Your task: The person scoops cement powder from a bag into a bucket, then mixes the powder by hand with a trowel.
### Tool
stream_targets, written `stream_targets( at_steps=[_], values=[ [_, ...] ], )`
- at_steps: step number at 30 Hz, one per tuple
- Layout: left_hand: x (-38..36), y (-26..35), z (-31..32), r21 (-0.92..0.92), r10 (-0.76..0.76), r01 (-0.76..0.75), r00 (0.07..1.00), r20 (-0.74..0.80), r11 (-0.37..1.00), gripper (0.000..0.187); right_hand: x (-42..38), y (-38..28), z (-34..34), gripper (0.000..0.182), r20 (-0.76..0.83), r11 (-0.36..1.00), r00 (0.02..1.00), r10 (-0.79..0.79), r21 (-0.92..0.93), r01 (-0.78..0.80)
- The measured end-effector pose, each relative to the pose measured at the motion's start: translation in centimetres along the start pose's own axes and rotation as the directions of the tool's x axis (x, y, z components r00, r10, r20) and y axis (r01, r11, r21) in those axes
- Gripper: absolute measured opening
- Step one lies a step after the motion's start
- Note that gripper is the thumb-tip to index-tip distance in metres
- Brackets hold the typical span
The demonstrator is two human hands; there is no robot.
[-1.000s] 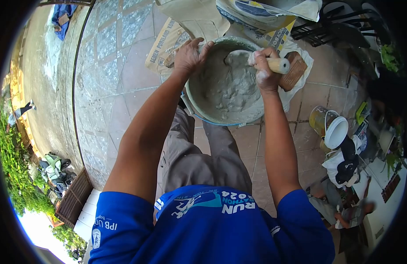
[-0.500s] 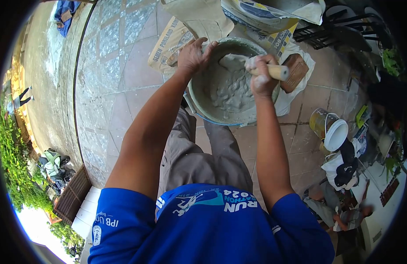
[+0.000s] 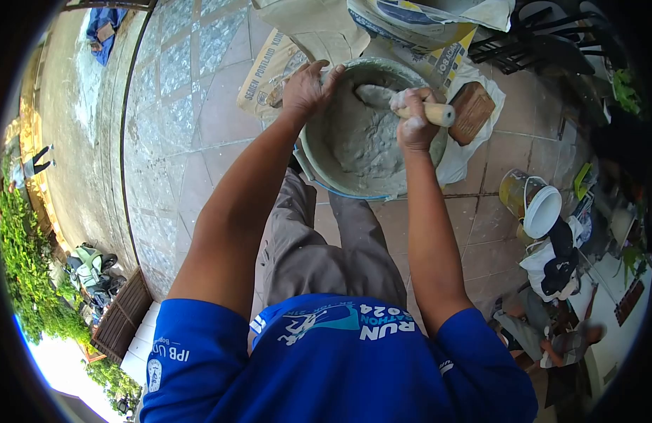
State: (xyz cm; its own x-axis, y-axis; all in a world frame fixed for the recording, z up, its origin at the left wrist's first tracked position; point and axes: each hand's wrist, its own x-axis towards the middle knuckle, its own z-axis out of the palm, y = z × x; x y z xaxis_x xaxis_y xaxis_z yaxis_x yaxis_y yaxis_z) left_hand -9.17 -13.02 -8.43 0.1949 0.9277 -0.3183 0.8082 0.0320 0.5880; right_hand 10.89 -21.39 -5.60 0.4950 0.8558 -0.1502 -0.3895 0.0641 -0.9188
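A round grey bucket [image 3: 314,166] stands on the tiled floor in front of my legs and holds wet grey mortar [image 3: 368,141]. My left hand [image 3: 306,87] grips the bucket's far left rim. My right hand [image 3: 412,120], smeared with cement, is closed on the wooden handle of a trowel [image 3: 433,112]. The trowel's blade [image 3: 372,93] is coated in mortar and dips into the mix near the far rim.
Cement sacks [image 3: 269,67] lie under and behind the bucket. A brown brick [image 3: 472,111] rests on white cloth to the right. A yellow pail with a white lid [image 3: 530,204] and clutter stand at right. A seated person [image 3: 551,338] is at lower right.
The trowel blade has swept from the middle of the mix toward the far rim, my right hand shifting slightly with it. My left hand has stayed on the rim.
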Motion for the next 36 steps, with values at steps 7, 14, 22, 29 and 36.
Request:
stream_targets(
  at_steps=[7, 14, 22, 29, 36],
  values=[
    [0.3, -0.2, 0.0, 0.002, 0.008, -0.008, 1.000, -0.005, 1.000, 0.075, -1.4, -7.2, -0.6, 0.018, 0.300, 0.906, 0.888, 0.349, -0.351, -0.238],
    [0.4, 0.0, -0.1, -0.017, 0.011, -0.011, 1.000, 0.015, 1.000, 0.075, 0.6, -3.9, 1.0, 0.018, 0.034, 0.989, 0.998, -0.053, -0.138, 0.057],
    [0.4, 0.2, -0.2, -0.015, 0.024, -0.025, 1.000, -0.010, 1.000, 0.073, -2.3, -7.6, -0.1, 0.021, 0.306, 0.903, 0.912, 0.272, -0.410, -0.132],
    [0.3, 0.1, -0.3, -0.033, 0.028, -0.028, 1.000, -0.010, 0.999, 0.073, 0.8, -2.4, 1.4, 0.015, -0.072, 0.997, 0.995, -0.068, -0.035, 0.066],
    [0.4, 0.1, -0.2, -0.026, 0.010, -0.009, 1.000, 0.017, 1.000, 0.074, -3.2, -4.9, -1.5, 0.017, 0.250, 0.891, 0.901, 0.355, -0.381, -0.246]
  ],
)
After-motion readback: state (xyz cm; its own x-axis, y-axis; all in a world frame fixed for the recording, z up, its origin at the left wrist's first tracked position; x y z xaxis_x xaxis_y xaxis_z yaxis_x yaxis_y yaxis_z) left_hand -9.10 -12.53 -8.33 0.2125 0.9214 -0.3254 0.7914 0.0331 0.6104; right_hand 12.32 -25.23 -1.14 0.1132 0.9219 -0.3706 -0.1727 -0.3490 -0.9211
